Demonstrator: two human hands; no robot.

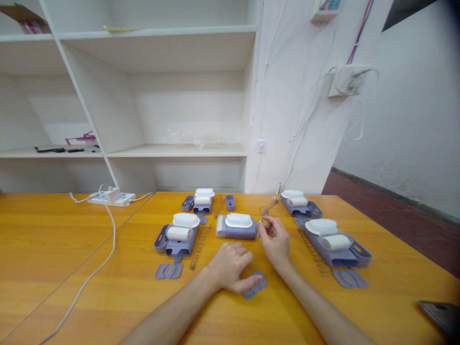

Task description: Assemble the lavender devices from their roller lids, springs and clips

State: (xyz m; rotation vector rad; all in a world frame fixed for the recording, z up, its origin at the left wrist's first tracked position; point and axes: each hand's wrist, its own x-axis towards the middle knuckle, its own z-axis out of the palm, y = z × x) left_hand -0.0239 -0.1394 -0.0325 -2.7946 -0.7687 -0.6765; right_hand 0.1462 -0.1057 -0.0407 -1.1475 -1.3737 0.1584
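Observation:
My left hand (pixel 232 266) rests knuckles-up on the wooden table (pixel 53 258), its fingers curled and its thumb touching a flat purple bracket (pixel 257 286). My right hand (pixel 275 239) is raised a little behind it, fingers pinched together beside the right end of an assembled purple and white device (pixel 236 226). What the pinch holds is too small to make out. A thin coiled spring (pixel 268 207) lies just beyond the right hand.
Several sets of purple trays with white parts, springs and flat brackets lie around: left (pixel 177 238), back (pixel 201 200), back right (pixel 300 203), right (pixel 336 242). A power strip (pixel 111 197) and white cable (pixel 93 273) cross the left. A dark phone (pixel 442 314) lies at the right edge.

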